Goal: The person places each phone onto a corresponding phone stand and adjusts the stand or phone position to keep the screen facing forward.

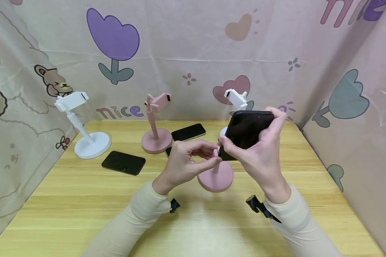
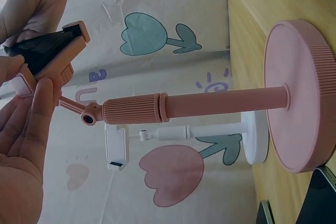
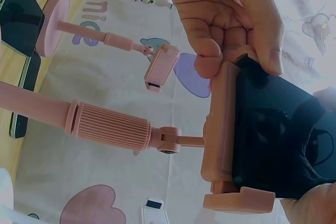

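My right hand (image 1: 265,155) grips a black phone (image 1: 249,128) by its edges, holding it tilted above the table. One end of that phone sits in the clamp (image 3: 221,124) of a pink phone stand, between the clamp's two end pieces. My left hand (image 1: 183,164) pinches one end of this clamp with thumb and fingers. The stand's round base (image 1: 216,180) rests on the table, and its ribbed post (image 2: 131,108) rises to the hinge under the clamp. From the head view, the hands and phone hide most of the clamp.
A white stand (image 1: 91,144) is at the left, a second pink stand (image 1: 157,141) behind my left hand, and another white stand (image 1: 236,99) behind the held phone. Phones lie on the table: one at left (image 1: 123,163), one farther back (image 1: 189,132), another partly hidden.
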The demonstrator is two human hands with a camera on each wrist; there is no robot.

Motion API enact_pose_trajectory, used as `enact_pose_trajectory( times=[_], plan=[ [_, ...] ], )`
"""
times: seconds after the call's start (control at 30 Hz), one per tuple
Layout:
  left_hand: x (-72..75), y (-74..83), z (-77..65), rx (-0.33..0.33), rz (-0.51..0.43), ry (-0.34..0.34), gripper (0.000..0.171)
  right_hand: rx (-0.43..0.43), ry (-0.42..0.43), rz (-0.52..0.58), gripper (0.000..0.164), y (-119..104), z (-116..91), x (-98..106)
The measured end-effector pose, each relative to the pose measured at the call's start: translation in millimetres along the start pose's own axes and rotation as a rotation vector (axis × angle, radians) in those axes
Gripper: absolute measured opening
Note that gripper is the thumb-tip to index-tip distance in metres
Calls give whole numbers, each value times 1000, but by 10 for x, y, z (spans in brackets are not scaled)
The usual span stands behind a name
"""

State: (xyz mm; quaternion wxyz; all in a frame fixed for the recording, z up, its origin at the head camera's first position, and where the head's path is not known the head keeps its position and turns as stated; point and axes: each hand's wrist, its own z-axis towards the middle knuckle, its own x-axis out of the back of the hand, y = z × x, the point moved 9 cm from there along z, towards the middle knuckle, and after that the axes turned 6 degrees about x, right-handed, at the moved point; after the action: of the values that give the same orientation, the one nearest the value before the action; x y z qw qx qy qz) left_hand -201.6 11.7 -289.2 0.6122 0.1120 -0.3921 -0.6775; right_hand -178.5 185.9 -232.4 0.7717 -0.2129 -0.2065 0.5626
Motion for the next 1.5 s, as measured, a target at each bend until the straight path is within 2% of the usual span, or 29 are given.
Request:
enact_pose_trajectory(
  times=[0.33,0.8,1.03,1.17,1.3,1.4,1.5],
  plan=[
    [-9,0,-4,-12,-1,-1,19,-11,-36,-50,85,62,-57,-11],
    [-21,9,-5,-39,3,4,17,-36,-73,27,88,116,-129,-38],
    [-15,-17,-11,-2,-21,-3,17,-82,-121,3,87,144,-141,-59],
    [-34,-15,-16,31,-9,-47,20,-68,-173,12,88,97,-113,-52],
    [-89,-29,-8,62,77,-136,14,-44,-217,-26,86,45,-75,-47],
    [-120,-31,-7,57,134,-177,9,-38,-242,-64,83,35,-52,-53],
    [-148,-4,4,27,146,-181,9,-29,-252,-67,76,38,-43,-29]
  ],
)
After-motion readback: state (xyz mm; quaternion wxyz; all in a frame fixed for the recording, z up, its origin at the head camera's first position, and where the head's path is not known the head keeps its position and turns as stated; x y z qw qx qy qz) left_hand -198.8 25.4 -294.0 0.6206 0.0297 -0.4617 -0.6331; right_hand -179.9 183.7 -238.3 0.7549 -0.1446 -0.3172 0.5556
